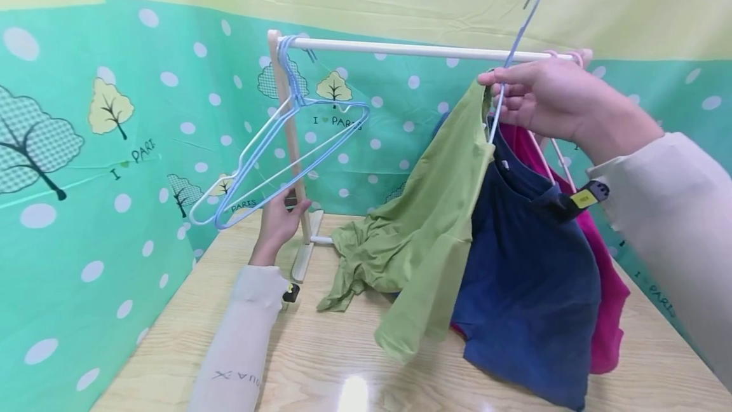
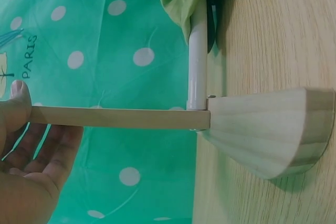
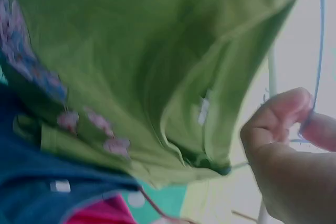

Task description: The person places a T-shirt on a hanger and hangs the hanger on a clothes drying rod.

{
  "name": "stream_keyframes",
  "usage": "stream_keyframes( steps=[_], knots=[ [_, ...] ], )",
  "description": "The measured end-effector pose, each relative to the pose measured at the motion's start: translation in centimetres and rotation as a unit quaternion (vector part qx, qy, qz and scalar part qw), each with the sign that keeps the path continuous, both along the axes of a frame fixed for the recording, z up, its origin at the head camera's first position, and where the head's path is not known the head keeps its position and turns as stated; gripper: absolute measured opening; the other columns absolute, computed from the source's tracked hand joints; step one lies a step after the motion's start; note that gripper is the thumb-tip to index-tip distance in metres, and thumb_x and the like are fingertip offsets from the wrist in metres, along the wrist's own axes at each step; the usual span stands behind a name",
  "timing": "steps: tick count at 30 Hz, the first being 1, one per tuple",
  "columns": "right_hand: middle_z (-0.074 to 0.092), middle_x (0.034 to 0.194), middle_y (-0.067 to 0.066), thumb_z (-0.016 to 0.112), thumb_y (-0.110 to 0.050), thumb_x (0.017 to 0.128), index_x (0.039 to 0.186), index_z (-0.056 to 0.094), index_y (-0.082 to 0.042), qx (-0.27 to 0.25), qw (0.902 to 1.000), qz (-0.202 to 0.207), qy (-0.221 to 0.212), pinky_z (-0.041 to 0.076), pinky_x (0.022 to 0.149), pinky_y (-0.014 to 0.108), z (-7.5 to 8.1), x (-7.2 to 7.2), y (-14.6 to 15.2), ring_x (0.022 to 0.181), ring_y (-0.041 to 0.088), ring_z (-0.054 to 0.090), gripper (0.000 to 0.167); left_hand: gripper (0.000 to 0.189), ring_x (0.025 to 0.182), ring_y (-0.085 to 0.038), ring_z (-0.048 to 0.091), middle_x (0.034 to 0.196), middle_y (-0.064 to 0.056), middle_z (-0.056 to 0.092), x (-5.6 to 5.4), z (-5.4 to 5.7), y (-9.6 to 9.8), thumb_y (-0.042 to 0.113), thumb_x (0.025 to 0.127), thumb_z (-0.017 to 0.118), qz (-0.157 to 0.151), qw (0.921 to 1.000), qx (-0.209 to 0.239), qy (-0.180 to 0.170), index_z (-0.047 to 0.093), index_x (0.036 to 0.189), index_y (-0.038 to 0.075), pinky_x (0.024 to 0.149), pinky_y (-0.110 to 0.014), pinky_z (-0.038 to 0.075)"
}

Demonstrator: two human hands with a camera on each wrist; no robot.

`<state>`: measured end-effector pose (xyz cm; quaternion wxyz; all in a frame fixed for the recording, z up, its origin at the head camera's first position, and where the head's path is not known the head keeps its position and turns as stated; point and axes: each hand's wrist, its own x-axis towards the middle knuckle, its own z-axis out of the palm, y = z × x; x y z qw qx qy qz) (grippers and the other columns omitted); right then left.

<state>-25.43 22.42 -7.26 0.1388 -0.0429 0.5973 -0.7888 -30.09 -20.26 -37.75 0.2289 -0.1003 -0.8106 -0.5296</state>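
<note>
My right hand [image 1: 543, 97] pinches a blue wire hanger [image 1: 528, 14] below its hook, close in front of the rack's white rail [image 1: 400, 49]. A green shirt [image 1: 426, 208] hangs from this hanger, its lower part bunched on the table. In the right wrist view, thumb and finger of the right hand [image 3: 281, 140] meet on the wire, beside the shirt [image 3: 121, 77]. Low on the rack's left side, my left hand [image 1: 280, 221] grips the wooden post [image 1: 291, 138]. The left wrist view has its thumb and fingers on opposite sides of the post [image 2: 131, 118].
Blue and white hangers [image 1: 291, 126] hang at the rail's left end. Behind the right hand hang a navy shirt [image 1: 532, 285] and a magenta garment [image 1: 606, 310]. The rack's wooden foot [image 2: 268, 129] stands on the wooden table [image 1: 309, 361], with a patterned curtain [image 1: 143, 208] behind.
</note>
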Motion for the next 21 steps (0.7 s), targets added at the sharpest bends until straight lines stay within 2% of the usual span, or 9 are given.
stream_keyframes(
  steps=[2,5,7,10,12,14,17,19,21],
  knots=[
    [0.059,0.111,0.009,0.059,-0.007,0.103,0.126,0.065,-0.003,0.075,0.9970,0.007,0.019,0.053,0.076,0.034,0.2,0.1,0.5,0.078,0.021,0.056,0.024,0.037,0.112,-0.041,0.065,0.123,-0.025,0.064,0.0,0.0,0.0,0.009,0.097,0.069,-0.001,1.0000,0.001,0.000,0.061,0.131,-0.002,0.093,-0.047,0.057],
    [0.063,0.105,0.005,0.058,-0.013,0.104,0.110,0.075,-0.005,0.187,0.9810,0.008,0.050,0.054,0.073,0.030,0.5,0.2,1.1,0.078,0.018,0.057,0.019,0.035,0.110,-0.040,0.065,0.121,-0.025,0.065,0.1,0.1,0.0,0.008,0.097,0.069,-0.003,1.0000,0.001,0.003,0.061,0.129,-0.003,0.092,-0.046,0.058],
    [0.066,0.102,0.002,0.057,-0.017,0.105,0.104,0.077,-0.011,0.270,0.9597,0.000,0.079,0.054,0.072,0.028,0.7,0.4,1.4,0.078,0.016,0.056,0.021,0.033,0.109,-0.039,0.066,0.121,-0.024,0.065,0.1,0.2,0.0,0.007,0.096,0.070,-0.005,1.0000,0.000,0.006,0.062,0.127,-0.002,0.091,-0.045,0.058],
    [0.062,0.103,0.000,0.057,-0.023,0.105,0.106,0.078,-0.013,0.382,0.9152,-0.020,0.125,0.055,0.071,0.027,0.8,0.7,1.8,0.079,0.016,0.057,0.023,0.031,0.108,-0.038,0.066,0.119,-0.023,0.066,0.1,0.2,-0.1,0.008,0.096,0.070,-0.004,0.9999,0.000,0.011,0.064,0.124,-0.001,0.090,-0.045,0.059],
    [0.063,0.101,0.000,0.057,-0.026,0.106,0.113,0.076,-0.008,0.457,0.8746,-0.038,0.159,0.058,0.070,0.027,0.8,0.9,2.0,0.079,0.016,0.060,0.027,0.031,0.108,-0.038,0.067,0.120,-0.024,0.066,0.1,0.2,-0.1,0.008,0.096,0.070,-0.004,0.9999,-0.002,0.013,0.064,0.124,-0.001,0.090,-0.045,0.059],
    [0.064,0.100,0.002,0.056,-0.027,0.106,0.117,0.073,-0.001,0.524,0.8266,-0.056,0.197,0.058,0.068,0.028,0.7,1.1,2.0,0.079,0.018,0.061,0.033,0.031,0.108,-0.037,0.067,0.120,-0.024,0.066,0.1,0.2,-0.1,0.008,0.096,0.070,-0.003,0.9999,-0.003,0.012,0.064,0.124,-0.001,0.090,-0.044,0.059],
    [0.069,0.088,0.009,0.055,-0.022,0.106,0.107,0.072,0.007,0.618,0.7331,-0.086,0.272,0.051,0.057,0.030,0.2,1.3,2.1,0.076,0.024,0.057,0.034,0.032,0.109,-0.037,0.066,0.121,-0.025,0.065,0.1,0.1,-0.1,0.008,0.096,0.070,-0.003,1.0000,-0.003,0.009,0.064,0.126,-0.001,0.091,-0.044,0.059],
    [0.067,0.078,0.012,0.054,-0.018,0.105,0.092,0.072,0.008,0.661,0.6708,-0.103,0.319,0.049,0.064,0.037,-0.1,1.3,2.0,0.079,0.031,0.052,0.034,0.032,0.109,-0.037,0.066,0.121,-0.025,0.065,0.1,0.1,-0.1,0.008,0.096,0.070,-0.004,1.0000,-0.001,0.007,0.063,0.127,-0.001,0.091,-0.044,0.059],
    [0.064,0.069,0.014,0.052,-0.014,0.105,0.082,0.069,0.007,0.685,0.6372,-0.111,0.335,0.047,0.075,0.046,-0.5,1.3,2.0,0.084,0.038,0.050,0.035,0.033,0.109,-0.037,0.066,0.121,-0.024,0.065,0.1,0.1,-0.1,0.008,0.096,0.070,-0.004,1.0000,-0.002,0.007,0.063,0.127,-0.001,0.091,-0.043,0.059]
  ],
)
